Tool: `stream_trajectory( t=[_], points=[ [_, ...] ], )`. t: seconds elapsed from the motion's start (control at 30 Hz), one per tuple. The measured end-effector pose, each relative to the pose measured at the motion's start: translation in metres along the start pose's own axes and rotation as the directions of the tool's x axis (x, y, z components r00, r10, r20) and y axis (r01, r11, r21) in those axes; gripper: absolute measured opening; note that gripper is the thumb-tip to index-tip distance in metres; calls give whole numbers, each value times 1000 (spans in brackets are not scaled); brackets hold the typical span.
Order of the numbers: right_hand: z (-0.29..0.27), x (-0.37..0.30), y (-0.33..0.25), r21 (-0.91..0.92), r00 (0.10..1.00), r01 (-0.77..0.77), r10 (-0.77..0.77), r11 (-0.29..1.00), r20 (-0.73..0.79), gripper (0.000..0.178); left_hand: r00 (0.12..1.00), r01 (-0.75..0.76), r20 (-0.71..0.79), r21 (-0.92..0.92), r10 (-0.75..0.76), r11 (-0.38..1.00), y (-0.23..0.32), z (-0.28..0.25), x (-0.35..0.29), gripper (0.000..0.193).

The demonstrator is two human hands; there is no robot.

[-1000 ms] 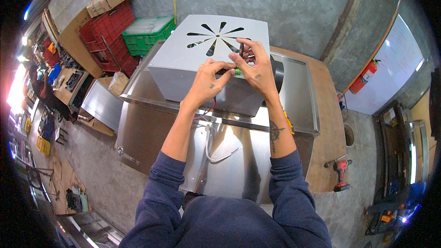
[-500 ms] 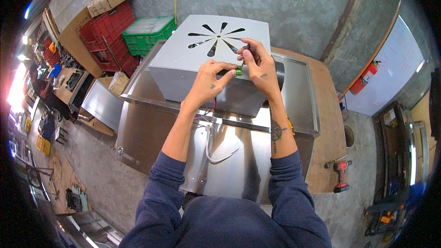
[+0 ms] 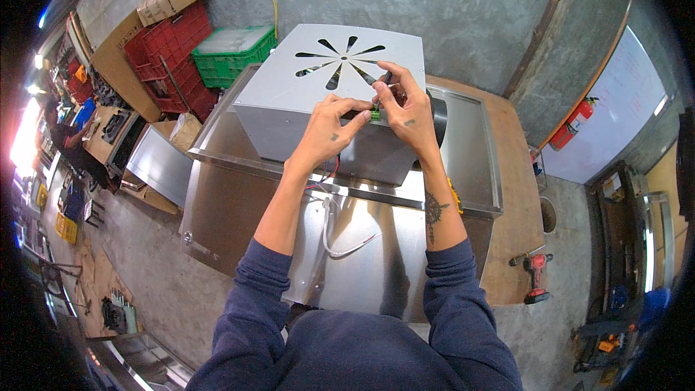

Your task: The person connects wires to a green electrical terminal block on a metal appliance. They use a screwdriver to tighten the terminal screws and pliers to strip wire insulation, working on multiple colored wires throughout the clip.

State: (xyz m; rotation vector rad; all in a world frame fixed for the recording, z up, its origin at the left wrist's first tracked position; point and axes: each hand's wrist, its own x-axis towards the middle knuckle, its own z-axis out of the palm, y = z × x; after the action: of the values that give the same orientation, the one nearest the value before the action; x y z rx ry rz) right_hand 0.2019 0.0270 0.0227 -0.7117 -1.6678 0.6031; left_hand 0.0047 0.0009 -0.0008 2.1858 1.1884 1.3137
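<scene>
A grey sheet-metal box (image 3: 271,94) with a ring of teardrop slots in its top stands before me. At its near top edge my left hand (image 3: 327,129) pinches a small green terminal block (image 3: 375,115) between thumb and fingertips. My right hand (image 3: 410,117) is closed on a small dark screwdriver (image 3: 386,78), which points down at the block. Whether the tip sits in a screw is too small to tell. Red and black wires (image 3: 334,168) hang beneath my left hand. A white cable (image 3: 327,235) with bared ends lies on the shiny steel surface (image 3: 362,268).
A wooden tabletop (image 3: 510,246) carries the steelwork, and a red cordless drill (image 3: 536,275) rests at its right edge. Red crates (image 3: 170,51) and a green crate (image 3: 230,65) stand back left. A fire extinguisher (image 3: 575,124) hangs right. Another person (image 3: 72,141) works far left.
My right hand and the screwdriver have shifted slightly, the screwdriver now leaning more. The left hand keeps its pinch on the terminal block. Far left, the other person has moved.
</scene>
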Motion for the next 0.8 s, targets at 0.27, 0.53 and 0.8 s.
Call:
stream_trajectory(
  t=[0.27,0.53,0.8],
  points=[
    [1,2,-2,-69,999,45,-47,997,-24,41,999,33,17,8,-33,999,5,-1,0,27],
    [1,1,-7,-25,998,-65,65,998,-2,39,1000,8,-18,37,-7,999,3,-1,-3,28],
    [2,2,-4,-4,1000,6,-5,1000,8,33,1000,-23,-18,118,25,993,7,-3,-2,29]
  ],
)
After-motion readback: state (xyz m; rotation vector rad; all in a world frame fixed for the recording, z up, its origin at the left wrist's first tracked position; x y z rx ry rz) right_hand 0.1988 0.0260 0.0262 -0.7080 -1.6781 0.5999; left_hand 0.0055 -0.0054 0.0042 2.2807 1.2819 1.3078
